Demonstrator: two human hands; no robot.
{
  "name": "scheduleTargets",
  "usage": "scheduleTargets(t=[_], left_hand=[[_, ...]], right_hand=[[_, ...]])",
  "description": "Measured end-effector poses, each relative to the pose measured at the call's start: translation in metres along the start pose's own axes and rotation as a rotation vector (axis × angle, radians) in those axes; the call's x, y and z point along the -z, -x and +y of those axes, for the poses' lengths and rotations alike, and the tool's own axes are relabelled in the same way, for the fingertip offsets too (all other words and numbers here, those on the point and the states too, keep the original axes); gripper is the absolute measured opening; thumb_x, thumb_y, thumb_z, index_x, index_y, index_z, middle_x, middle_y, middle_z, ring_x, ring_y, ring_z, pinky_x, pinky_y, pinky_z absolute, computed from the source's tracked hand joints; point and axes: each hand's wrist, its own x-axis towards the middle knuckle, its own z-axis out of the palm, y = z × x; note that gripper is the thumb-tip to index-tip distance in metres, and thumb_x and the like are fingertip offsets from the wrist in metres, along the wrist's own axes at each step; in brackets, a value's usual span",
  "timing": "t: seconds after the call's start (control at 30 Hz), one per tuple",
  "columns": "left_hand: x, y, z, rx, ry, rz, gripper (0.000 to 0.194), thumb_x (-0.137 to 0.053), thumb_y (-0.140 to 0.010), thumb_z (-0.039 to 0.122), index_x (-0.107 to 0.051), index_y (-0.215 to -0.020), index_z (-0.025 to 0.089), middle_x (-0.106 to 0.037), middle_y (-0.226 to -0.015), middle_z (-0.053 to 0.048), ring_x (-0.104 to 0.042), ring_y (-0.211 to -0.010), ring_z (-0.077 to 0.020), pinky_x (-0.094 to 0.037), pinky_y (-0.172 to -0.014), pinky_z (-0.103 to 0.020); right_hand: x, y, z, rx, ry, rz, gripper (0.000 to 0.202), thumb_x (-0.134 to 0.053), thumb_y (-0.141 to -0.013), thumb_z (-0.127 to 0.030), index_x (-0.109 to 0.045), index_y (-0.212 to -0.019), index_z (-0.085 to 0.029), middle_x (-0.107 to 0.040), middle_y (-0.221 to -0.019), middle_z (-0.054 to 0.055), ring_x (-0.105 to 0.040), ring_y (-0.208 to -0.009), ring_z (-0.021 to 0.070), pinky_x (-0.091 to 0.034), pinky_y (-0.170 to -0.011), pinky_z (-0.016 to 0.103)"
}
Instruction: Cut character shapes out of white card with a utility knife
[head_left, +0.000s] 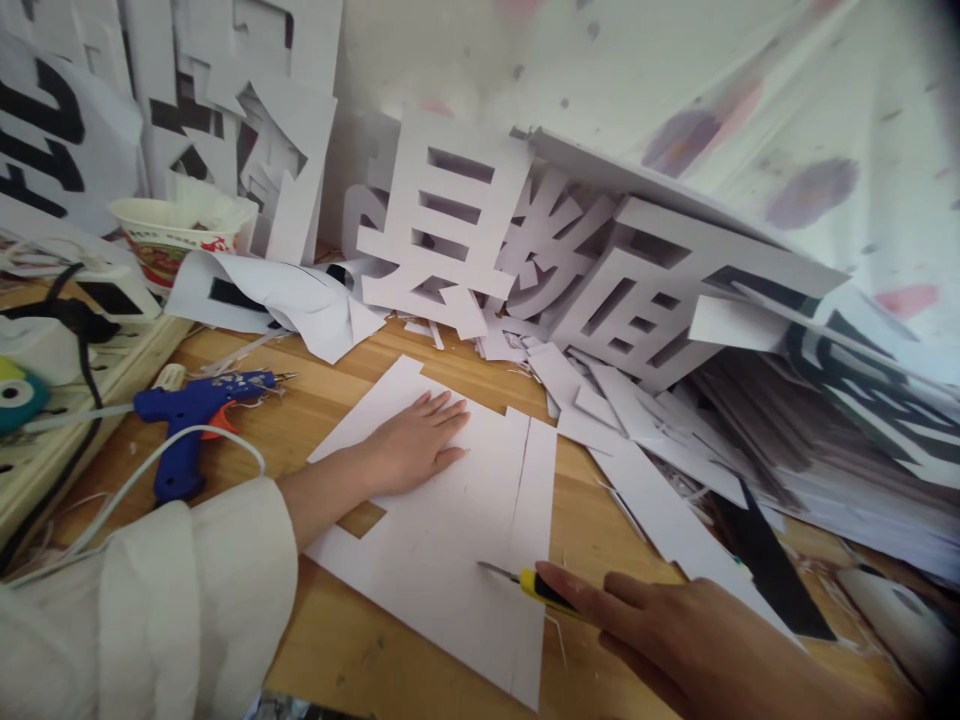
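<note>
One knife [541, 586] in right hand [660, 625]

The left sleeve [199, 600] is cream, loose and creased.

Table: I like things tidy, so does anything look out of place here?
Yes: white offcuts lie in an untidy jumble right of the sheet under the left hand. A printed tub, apparently for food, at back left looks odd among white cut-outs.
</note>
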Motion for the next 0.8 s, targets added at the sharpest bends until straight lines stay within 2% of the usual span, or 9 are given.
scheduleTargets(t=[0.1,0.17,0.37,0.6,0.8], left_hand=[[0.000,0.000,0.000,-0.001,-0.009,0.000,0.053,-0.026,-0.094,0.042,-0.032,-0.136,0.011,-0.028,-0.145,-0.007,-0.014,-0.135,-0.0221,-0.008,-0.110,-0.035],[0.000,0.000,0.000,0.000,-0.011,-0.003,0.053,-0.025,-0.094,0.043,-0.032,-0.136,0.011,-0.028,-0.145,-0.007,-0.015,-0.135,-0.0218,-0.008,-0.110,-0.035],[-0.001,0.000,0.000,0.002,-0.015,0.009,0.052,-0.026,-0.094,0.043,-0.033,-0.136,0.013,-0.028,-0.144,-0.006,-0.015,-0.135,-0.0212,-0.009,-0.110,-0.035],[-0.001,0.000,0.001,-0.002,-0.027,-0.001,0.053,-0.026,-0.094,0.042,-0.032,-0.136,0.010,-0.027,-0.145,-0.007,-0.015,-0.135,-0.0225,-0.010,-0.110,-0.036],[-0.001,0.000,0.001,0.002,-0.025,-0.001,0.053,-0.025,-0.094,0.043,-0.033,-0.136,0.011,-0.027,-0.144,-0.007,-0.016,-0.135,-0.0226,-0.011,-0.110,-0.037]], right_hand=[[0.003,0.006,0.001,0.007,0.017,-0.026,0.084,-0.039,-0.054,0.007,-0.034,-0.132,-0.023,-0.061,-0.066,-0.006,-0.056,-0.041,0.0103,-0.023,-0.037,0.028],[0.004,0.010,0.002,0.010,0.033,-0.025,0.085,-0.038,-0.051,0.007,-0.035,-0.131,-0.022,-0.062,-0.068,-0.005,-0.058,-0.042,0.0109,-0.026,-0.037,0.027],[-0.001,0.026,0.006,-0.007,-0.012,0.021,0.065,-0.037,-0.072,0.001,-0.035,-0.133,-0.023,-0.065,-0.074,-0.004,-0.061,-0.048,0.0111,-0.039,-0.042,0.023],[-0.007,0.039,0.007,-0.021,0.008,0.144,0.048,-0.033,-0.084,-0.009,-0.040,-0.130,-0.023,-0.067,-0.073,-0.003,-0.061,-0.044,0.0110,-0.041,-0.037,0.020],[-0.021,0.053,0.011,-0.079,-0.057,0.140,0.044,-0.035,-0.090,-0.023,-0.035,-0.133,-0.030,-0.070,-0.075,-0.004,-0.063,-0.048,0.0118,-0.046,-0.043,0.018]])
